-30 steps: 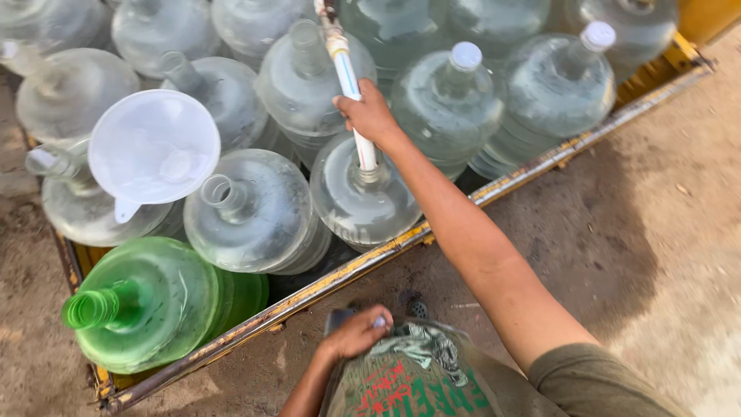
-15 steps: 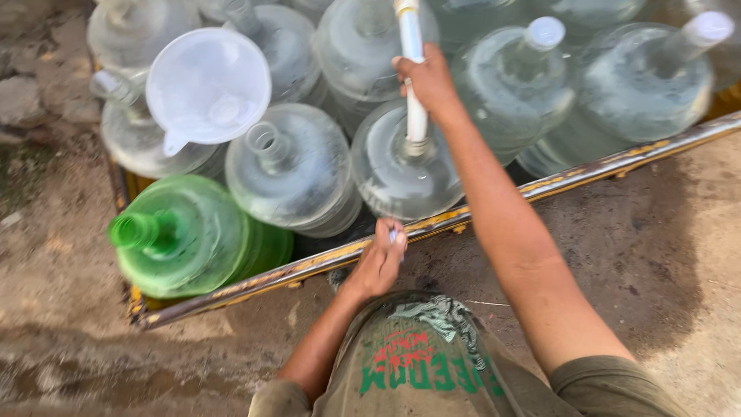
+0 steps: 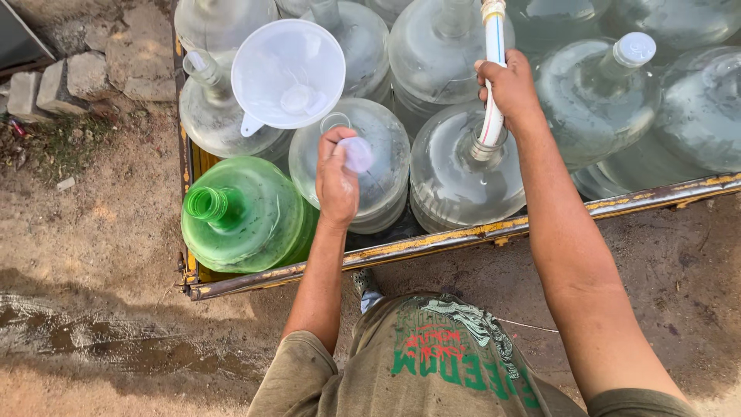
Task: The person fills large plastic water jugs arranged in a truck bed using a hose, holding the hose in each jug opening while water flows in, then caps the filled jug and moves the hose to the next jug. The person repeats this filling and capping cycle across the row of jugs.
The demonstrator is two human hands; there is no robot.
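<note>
My left hand holds a small clear bottle cap just above the open neck of a clear water jug. My right hand grips a white hose whose end goes into the neck of the clear jug beside it. A green jug with an open neck lies at the cart's near left corner. A white funnel rests on the jugs behind my left hand.
Several more clear jugs fill the metal cart, one capped in white. The cart's rusty yellow rail runs in front of me. Bricks lie on the dirt at the far left; wet ground is at the near left.
My left hand rose from near my waist up over the rail to the open jug, bringing the cap with it. My right hand kept hold of the hose in the jug.
</note>
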